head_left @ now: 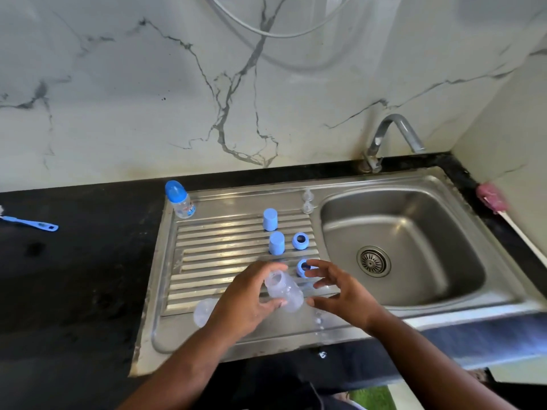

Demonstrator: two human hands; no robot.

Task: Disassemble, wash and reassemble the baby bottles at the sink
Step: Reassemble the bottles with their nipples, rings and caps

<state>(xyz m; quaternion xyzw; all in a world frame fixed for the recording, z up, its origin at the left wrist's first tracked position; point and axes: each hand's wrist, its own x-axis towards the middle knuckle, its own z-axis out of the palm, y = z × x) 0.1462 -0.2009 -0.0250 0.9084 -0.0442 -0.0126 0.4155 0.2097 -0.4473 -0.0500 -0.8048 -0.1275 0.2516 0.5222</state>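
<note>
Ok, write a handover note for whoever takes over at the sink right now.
Left grip holds an open bottle body; right grip open beside it, empty.
On the drainboard: second bottle body, two blue caps, two blue rings, two clear teats.
Done: two bottles apart.
Left: the capped bottle at the back is unopened; washing status unclear; reassembly. Brush lies on the left counter.

Soft daylight, glare on the drainboard (225,232), edges warped and perhaps motion-blurred.
</note>
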